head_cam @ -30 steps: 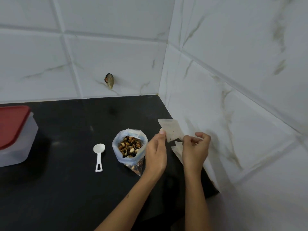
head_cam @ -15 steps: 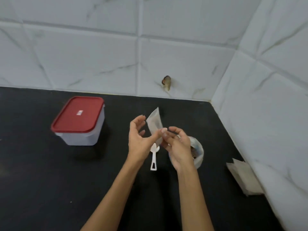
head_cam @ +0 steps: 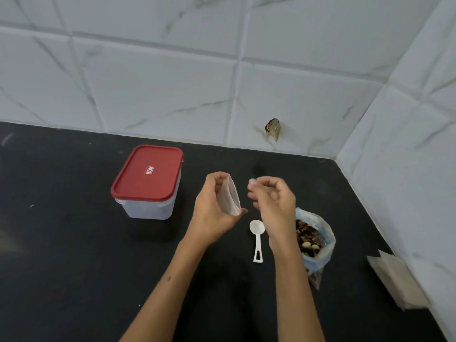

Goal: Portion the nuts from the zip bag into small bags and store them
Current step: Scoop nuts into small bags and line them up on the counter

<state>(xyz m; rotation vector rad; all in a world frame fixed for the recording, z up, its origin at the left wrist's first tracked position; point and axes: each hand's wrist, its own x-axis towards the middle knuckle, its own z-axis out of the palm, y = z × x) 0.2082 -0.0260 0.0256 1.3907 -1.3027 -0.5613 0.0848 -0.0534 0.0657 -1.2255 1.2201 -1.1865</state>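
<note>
My left hand (head_cam: 213, 213) holds a small clear bag (head_cam: 230, 196) upright above the black counter, fingers and thumb curled round its edges. My right hand (head_cam: 272, 203) hovers just to the right of the bag, apart from it, blurred, with fingers loosely curled and nothing in them. An open zip bag of mixed nuts (head_cam: 313, 240) stands on the counter behind my right wrist, partly hidden by it. A white plastic scoop (head_cam: 257, 239) lies between my two forearms.
A clear plastic box with a red lid (head_cam: 148, 178) stands at the left of my hands. A stack of small bags (head_cam: 397, 280) lies against the right wall. White tiled walls meet at the counter's back right corner; a small fitting (head_cam: 273, 128) sticks out of the back wall.
My right hand has let go of the small bag and drawn a little to the right; the left hand alone holds it now. The camera view has swung left since the earliest frame.
</note>
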